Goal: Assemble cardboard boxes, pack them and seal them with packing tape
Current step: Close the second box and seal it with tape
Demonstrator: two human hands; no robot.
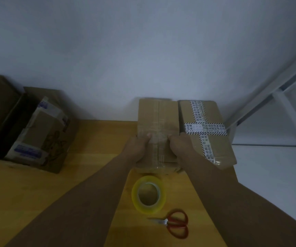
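Wood table [93, 150]: clear-taped box [157, 116]; striped-tape box [217, 146], prob. Chinese print.

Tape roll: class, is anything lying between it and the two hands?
Nothing visible. The tape roll lies on the table near the left hand and right hand, which grip the box; scissors lie beyond it.

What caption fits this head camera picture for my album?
Left hand and right hand grip a taped cardboard box, tape roll and red scissors nearby.
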